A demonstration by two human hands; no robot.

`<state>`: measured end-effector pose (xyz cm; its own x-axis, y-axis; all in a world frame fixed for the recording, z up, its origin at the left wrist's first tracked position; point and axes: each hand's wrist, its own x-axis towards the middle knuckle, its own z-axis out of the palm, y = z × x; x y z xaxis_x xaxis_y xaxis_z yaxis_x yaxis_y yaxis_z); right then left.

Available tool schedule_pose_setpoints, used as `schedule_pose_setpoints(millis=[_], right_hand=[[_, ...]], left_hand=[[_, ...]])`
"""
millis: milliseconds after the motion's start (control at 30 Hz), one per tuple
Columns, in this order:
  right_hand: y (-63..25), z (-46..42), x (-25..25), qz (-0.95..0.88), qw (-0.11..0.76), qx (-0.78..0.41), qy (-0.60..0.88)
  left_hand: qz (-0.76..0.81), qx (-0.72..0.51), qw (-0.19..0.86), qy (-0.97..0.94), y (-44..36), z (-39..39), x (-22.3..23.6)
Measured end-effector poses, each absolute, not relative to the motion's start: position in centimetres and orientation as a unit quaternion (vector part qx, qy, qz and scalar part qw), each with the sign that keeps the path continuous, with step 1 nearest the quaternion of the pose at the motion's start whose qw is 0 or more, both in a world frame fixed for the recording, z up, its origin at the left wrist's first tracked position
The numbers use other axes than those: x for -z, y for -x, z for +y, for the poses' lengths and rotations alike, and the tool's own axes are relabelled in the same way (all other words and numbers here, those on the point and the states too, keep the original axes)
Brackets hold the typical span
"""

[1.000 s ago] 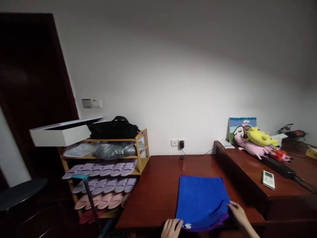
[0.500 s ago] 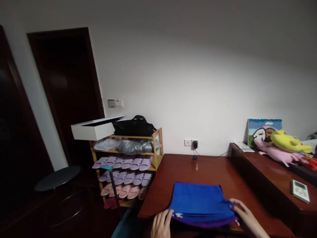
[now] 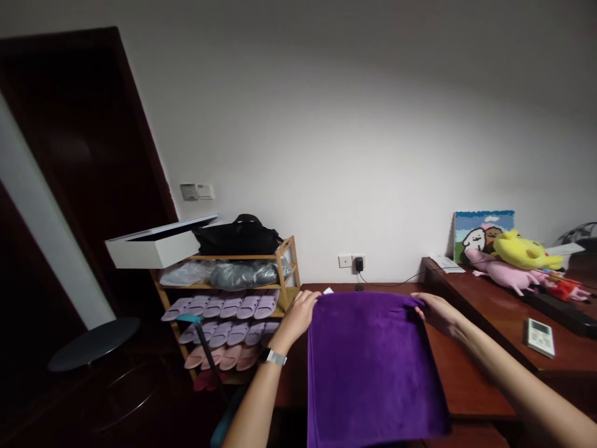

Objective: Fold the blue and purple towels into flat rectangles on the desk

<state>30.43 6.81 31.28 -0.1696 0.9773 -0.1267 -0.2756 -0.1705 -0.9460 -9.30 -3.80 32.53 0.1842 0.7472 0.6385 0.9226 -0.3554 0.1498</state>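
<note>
A folded purple towel [image 3: 373, 367] hangs in front of me, its broad face turned toward me and several layered edges showing along its left side. My left hand [image 3: 302, 313] is closed on its upper left corner, with a small white tag [image 3: 328, 290] sticking up beside the fingers. At the upper right corner, my right hand [image 3: 437, 313] pinches the fabric. No blue cloth shows from this side. Behind the towel is the reddish-brown table [image 3: 466, 379], partly covered by it.
On the left stands a wooden shoe rack [image 3: 291, 261] with slippers, a black bag [image 3: 240, 238] and a white box [image 3: 153, 249]. A raised ledge on the right bears plush toys [image 3: 525, 252] and a white remote-like device [image 3: 540, 338]. A dark stool [image 3: 96, 342] is far left.
Both hands have raised the towel's edge upward and away from me. Its blue face on the table has gone from sight and the purple side now faces me. The view has shifted slightly right.
</note>
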Motion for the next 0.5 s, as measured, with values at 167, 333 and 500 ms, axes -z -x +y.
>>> schedule_pose_setpoints(millis=[167,333,500], right_hand=[[-29.6,12.3,-33.9,-0.434,0.542,-0.591,0.411],[-29.6,12.2,-28.6,-0.424,0.554,-0.567,0.439],[-28.1,7.2,-17.0,-0.386,0.528,-0.561,0.507]], left_hand=[[-0.551,0.284,0.247,0.745,9.3,-0.3,-36.0],[-0.560,0.236,0.296,0.737,9.4,-0.4,-30.7],[-0.579,0.171,0.247,0.758,9.5,-3.8,-14.7]])
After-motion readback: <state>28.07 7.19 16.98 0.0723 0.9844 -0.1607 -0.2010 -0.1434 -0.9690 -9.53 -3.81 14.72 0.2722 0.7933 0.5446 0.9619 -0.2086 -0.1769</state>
